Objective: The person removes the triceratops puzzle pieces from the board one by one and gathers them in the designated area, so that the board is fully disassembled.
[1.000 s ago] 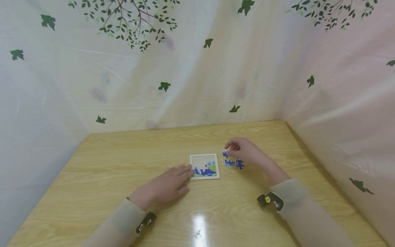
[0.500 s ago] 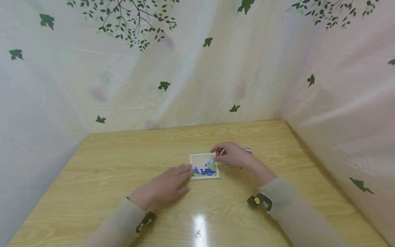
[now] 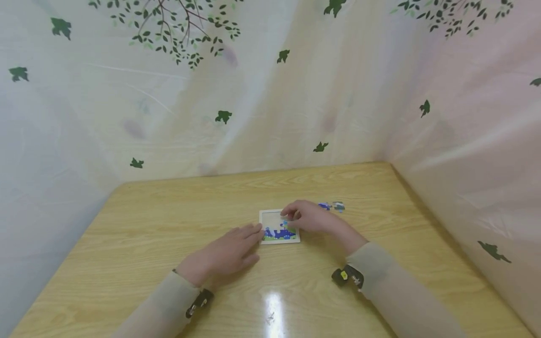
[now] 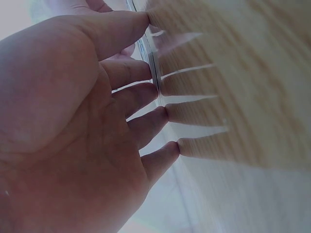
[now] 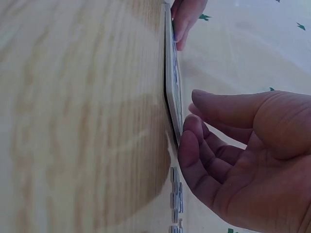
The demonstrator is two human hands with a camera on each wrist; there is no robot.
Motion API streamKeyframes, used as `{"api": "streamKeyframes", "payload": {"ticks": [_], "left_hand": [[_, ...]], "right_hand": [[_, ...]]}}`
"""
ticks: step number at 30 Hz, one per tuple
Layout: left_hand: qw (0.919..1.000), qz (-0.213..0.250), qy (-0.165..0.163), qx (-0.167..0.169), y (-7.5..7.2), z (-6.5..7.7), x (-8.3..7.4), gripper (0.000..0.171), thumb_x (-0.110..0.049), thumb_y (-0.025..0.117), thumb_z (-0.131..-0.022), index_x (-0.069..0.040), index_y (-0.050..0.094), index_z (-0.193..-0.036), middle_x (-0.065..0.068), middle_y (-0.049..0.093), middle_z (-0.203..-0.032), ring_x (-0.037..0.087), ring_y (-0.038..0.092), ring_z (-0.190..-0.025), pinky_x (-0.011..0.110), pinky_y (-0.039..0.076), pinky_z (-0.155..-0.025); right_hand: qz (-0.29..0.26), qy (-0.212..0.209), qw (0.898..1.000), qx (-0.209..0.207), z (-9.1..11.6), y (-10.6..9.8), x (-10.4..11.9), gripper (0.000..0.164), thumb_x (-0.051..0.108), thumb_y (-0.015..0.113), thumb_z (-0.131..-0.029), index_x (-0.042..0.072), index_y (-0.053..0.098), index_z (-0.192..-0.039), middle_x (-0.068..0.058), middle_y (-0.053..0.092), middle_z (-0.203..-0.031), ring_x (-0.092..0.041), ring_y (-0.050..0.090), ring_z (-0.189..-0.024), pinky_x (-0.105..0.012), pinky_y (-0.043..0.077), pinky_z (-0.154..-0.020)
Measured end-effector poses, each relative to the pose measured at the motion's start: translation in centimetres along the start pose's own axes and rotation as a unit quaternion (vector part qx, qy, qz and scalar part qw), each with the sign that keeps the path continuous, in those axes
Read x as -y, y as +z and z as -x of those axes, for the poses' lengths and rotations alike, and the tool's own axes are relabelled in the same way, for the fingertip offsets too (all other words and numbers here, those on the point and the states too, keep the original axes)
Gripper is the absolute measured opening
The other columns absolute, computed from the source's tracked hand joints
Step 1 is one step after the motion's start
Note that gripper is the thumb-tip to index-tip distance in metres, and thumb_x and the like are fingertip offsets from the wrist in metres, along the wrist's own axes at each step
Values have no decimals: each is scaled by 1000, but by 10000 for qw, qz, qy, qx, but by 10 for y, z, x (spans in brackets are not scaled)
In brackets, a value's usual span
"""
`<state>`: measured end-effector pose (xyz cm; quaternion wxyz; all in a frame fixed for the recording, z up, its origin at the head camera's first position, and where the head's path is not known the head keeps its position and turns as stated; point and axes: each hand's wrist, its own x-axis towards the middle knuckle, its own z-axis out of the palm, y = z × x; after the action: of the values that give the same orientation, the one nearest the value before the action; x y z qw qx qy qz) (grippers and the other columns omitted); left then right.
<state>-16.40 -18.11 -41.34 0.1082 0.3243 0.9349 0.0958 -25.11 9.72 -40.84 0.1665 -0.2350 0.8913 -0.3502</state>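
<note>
A small square puzzle with a white frame (image 3: 279, 242) lies on the table in the head view, its lower part filled with blue and green jigsaw pieces (image 3: 276, 234). My left hand (image 3: 226, 251) lies flat beside it, straight fingertips touching the frame's left edge; in the left wrist view the left hand's (image 4: 82, 111) fingertips meet the tabletop. Over the frame's upper right hovers my right hand (image 3: 310, 217), thumb and forefinger pinched on a puzzle piece that the fingers mostly hide. From the right wrist, the right hand (image 5: 243, 155) is beside the frame's edge (image 5: 171, 82), lower fingers curled.
Loose puzzle pieces (image 3: 338, 206) lie behind the right hand; the right wrist view shows several pieces (image 5: 175, 194) in a row beside the frame. The wooden table (image 3: 177, 206) meets a leaf-patterned curtain (image 3: 253, 94) at the back and right.
My right hand has moved left from the loose pieces to above the frame, carrying a puzzle piece. My left hand has stayed at the frame's left edge.
</note>
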Motion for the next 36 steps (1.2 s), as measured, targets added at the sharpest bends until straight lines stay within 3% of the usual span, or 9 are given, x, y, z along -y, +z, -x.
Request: {"api": "streamKeyframes", "payload": {"ticks": [17,36], "left_hand": [[10000,54,4,42,-5,1,-2,65,-32,59,-115,-3,39,-170,17,31,-179,39,28,-165,60,23,-134],[9999,115,-75,26,-1,2,-2,64,-34,58,-116,-7,40,-171,13,31,-179,37,28,-165,59,23,-135]], "right_hand": [[365,219,9991,48,1,1,6,35,14,77,-105,7,76,-139,-4,72,-125,-23,65,-115,-47,58,-105],[488,200,9986,52,3,3,4,26,17,80,-104,11,80,-128,-3,69,-121,-22,65,-111,-43,60,-99]]}}
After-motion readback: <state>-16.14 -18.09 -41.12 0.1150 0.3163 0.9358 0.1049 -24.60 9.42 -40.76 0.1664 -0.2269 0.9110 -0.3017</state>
